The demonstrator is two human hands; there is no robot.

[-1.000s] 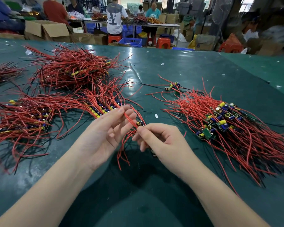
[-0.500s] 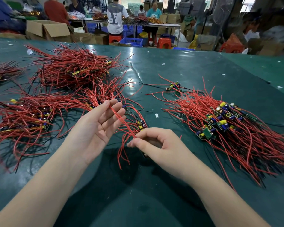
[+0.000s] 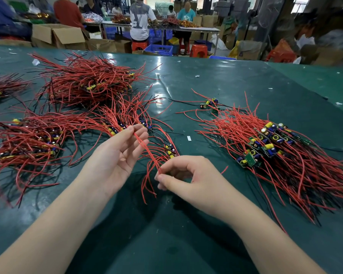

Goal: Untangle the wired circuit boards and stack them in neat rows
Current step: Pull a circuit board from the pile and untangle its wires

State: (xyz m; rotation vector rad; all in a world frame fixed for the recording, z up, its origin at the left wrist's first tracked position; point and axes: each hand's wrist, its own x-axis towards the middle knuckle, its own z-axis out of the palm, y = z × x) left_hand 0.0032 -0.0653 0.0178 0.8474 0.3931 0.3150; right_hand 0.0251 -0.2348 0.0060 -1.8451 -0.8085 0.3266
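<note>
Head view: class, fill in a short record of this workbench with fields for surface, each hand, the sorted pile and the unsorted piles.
surface: green table
left hand: palm up, fingers relaxed, red wires running across the fingertips
right hand: pinches the same red wires near their lower part
sorted pile: right of the hands, boards laid in rows, wires trailing toward the near edge
unsorted piles: tangled, left and far left

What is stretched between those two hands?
A red wire runs from the left hand to the right hand, seen in the head view.
</note>
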